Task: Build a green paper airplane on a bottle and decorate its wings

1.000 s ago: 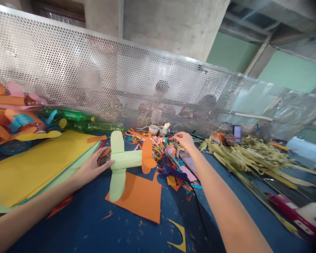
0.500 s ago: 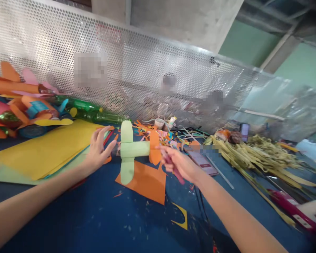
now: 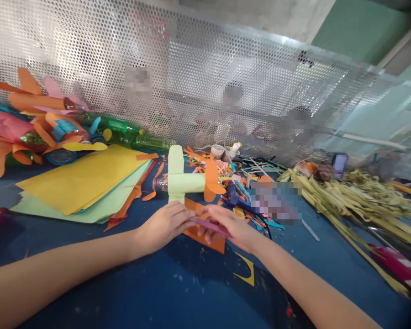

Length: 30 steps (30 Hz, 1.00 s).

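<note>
A bottle plane (image 3: 187, 182) with light green paper wings and an orange tail lies on the blue table (image 3: 150, 292). Just in front of it my two hands meet over an orange paper sheet (image 3: 205, 230). My right hand (image 3: 228, 228) is closed round a thin pink strip (image 3: 208, 225). My left hand (image 3: 164, 224) pinches the strip's left end with its fingertips.
Yellow and green paper sheets (image 3: 85, 180) lie stacked at left, with finished paper-and-bottle planes (image 3: 44, 132) and green bottles (image 3: 123, 130) behind them. Paper scraps (image 3: 239, 192) and dried leaf strips (image 3: 356, 201) cover the right. A perforated metal screen (image 3: 192, 82) closes the back.
My left hand let go of the plane's nose and came down to meet my right hand, which drew back from the scrap pile holding the pink strip. The view tilted downward.
</note>
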Each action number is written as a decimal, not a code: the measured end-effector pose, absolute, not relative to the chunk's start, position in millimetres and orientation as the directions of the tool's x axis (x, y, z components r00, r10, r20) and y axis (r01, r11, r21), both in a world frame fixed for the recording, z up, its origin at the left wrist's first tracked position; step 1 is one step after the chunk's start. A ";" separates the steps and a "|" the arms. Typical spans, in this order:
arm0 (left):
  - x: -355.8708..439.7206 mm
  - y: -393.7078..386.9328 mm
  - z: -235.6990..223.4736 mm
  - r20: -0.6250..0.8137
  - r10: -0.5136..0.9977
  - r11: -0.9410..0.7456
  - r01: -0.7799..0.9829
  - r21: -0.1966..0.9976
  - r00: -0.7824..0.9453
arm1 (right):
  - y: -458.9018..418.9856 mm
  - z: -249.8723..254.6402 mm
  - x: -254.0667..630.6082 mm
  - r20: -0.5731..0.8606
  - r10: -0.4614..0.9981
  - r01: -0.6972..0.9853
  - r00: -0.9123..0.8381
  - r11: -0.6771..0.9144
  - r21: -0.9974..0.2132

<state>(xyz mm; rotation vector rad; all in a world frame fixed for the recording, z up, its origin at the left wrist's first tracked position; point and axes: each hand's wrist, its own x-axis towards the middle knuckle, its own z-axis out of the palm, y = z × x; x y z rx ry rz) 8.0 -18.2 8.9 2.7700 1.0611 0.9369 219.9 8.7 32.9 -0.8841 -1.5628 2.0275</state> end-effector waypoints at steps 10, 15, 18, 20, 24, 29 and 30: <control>13.4 -20.4 9.7 0.442 0.649 -0.746 0.633 0.208 0.620 | 1.7 16.4 211.8 -0.011 0.766 -0.103 -0.642 -0.100 -0.990; 18.3 -19.2 5.1 0.346 0.703 -0.696 0.702 0.153 0.621 | -3.7 15.3 205.2 0.006 0.813 0.045 -0.582 0.039 -0.998; 20.2 -18.1 5.1 0.270 0.731 -0.674 0.726 0.138 0.627 | -4.8 17.3 204.0 0.015 0.825 0.076 -0.565 0.071 -0.995; 20.7 -17.9 6.8 0.233 0.732 -0.676 0.724 0.134 0.640 | -5.4 17.0 204.0 0.014 0.815 0.081 -0.579 0.075 -0.994; 19.7 -17.3 7.8 0.221 0.686 -0.723 0.683 0.103 0.693 | -6.4 15.9 205.0 0.010 0.798 0.083 -0.602 0.075 -0.994; 17.4 -16.1 1.6 0.264 0.642 -0.760 0.642 0.100 0.720 | -6.1 16.7 206.3 0.061 0.818 0.110 -0.571 0.151 -0.982; 17.1 -16.1 0.8 0.266 0.645 -0.756 0.648 0.091 0.716 | -6.0 15.9 206.7 0.068 0.821 0.109 -0.567 0.157 -0.982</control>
